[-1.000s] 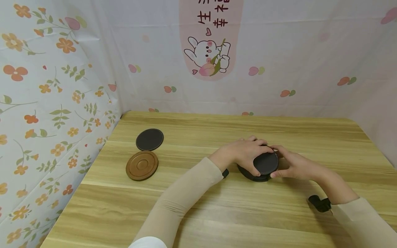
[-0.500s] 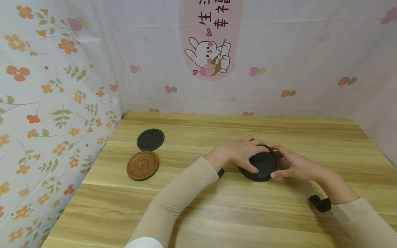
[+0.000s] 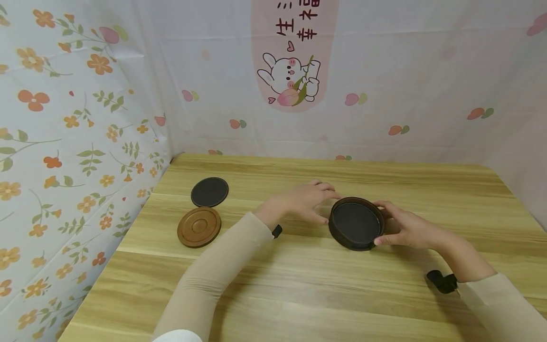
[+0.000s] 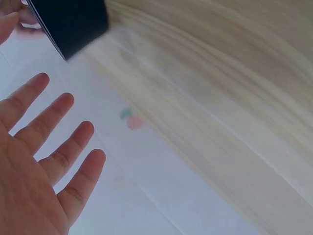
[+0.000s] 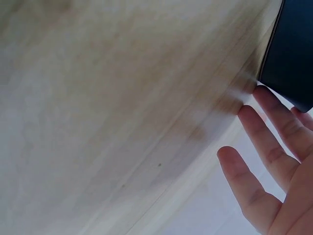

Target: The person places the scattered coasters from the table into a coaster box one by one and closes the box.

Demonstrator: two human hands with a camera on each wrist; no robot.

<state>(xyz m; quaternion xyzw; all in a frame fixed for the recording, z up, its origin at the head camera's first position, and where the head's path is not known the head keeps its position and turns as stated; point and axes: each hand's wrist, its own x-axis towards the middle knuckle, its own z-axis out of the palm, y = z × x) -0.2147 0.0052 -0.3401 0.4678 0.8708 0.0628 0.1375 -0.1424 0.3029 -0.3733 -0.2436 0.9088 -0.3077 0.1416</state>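
Note:
In the head view a round black coaster holder (image 3: 334, 229) stands on the table at right of centre, with a black coaster (image 3: 356, 223) lying inside its rim. My right hand (image 3: 410, 228) steadies the holder from the right, thumb at the near side and fingers at the far side. My left hand (image 3: 301, 204) is just left of the holder, fingers spread and holding nothing. The left wrist view shows that hand's fingers (image 4: 63, 159) apart from the holder's dark wall (image 4: 76, 24). Fingertips (image 5: 264, 93) of the right hand meet the wall in the right wrist view.
At the table's left lie a flat black coaster (image 3: 209, 192) and, nearer me, a brown wooden coaster (image 3: 199, 227) with ringed grooves. The wood-grain table (image 3: 299, 294) ends at a printed cloth backdrop (image 3: 205, 133) behind and a floral cloth (image 3: 85, 156) on the left.
My left hand has lowered a black coaster into the holder, let go and drawn away to the left. The right hand has stayed at the holder.

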